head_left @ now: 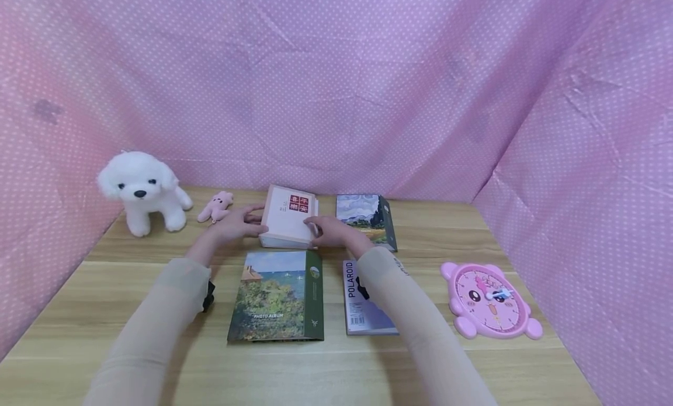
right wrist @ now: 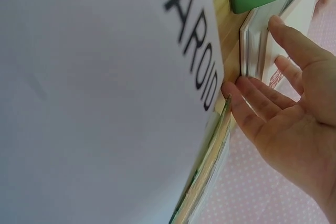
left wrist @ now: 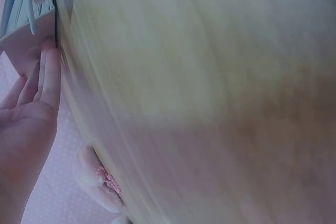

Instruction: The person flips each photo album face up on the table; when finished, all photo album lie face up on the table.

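A cream photo album [head_left: 284,219] with red square characters on its cover lies at the back middle of the wooden table. My left hand [head_left: 236,225] is at its left side; in the left wrist view, straight fingers [left wrist: 51,77] press against the album's spine [left wrist: 37,40]. On the opposite side, my right hand [head_left: 333,231] reaches the album's right edge. The right wrist view has this hand [right wrist: 294,103] with extended, slightly bent fingers beside the page edges [right wrist: 254,43], its thumb near the lower corner.
A green-spined photo album [head_left: 273,295] lies in front, beside a white POLAROID album [head_left: 363,312] partly under my right forearm. Behind is a landscape-cover album [head_left: 363,210]. A white plush dog [head_left: 142,190] and small pink plush [head_left: 217,206] stand left, a pink toy clock [head_left: 491,301] right.
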### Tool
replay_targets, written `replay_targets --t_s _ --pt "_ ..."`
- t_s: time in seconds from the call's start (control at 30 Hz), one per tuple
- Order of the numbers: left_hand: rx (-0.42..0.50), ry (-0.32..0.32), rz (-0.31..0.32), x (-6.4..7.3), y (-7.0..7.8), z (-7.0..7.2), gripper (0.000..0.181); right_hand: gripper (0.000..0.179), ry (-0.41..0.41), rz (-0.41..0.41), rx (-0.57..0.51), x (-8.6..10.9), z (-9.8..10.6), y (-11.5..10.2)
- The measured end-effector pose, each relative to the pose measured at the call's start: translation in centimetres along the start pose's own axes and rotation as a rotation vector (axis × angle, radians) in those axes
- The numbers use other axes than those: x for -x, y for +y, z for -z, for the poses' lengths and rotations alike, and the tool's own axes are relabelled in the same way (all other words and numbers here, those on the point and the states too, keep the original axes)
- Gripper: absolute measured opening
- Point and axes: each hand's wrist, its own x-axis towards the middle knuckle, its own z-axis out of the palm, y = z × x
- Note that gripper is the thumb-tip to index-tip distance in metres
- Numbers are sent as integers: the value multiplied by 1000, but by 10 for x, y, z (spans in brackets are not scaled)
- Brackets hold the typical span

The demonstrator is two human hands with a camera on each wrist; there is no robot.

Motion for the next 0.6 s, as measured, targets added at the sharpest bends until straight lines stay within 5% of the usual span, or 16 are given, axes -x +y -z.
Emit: replay_targets --t_s 0.27,0.6 --pt "-174 70 -22 5 0 3 81 66 -42 2 -15 3 2 -1" --pt "-316 83 -6 13 11 5 76 68 -29 17 -50 16 15 -1"
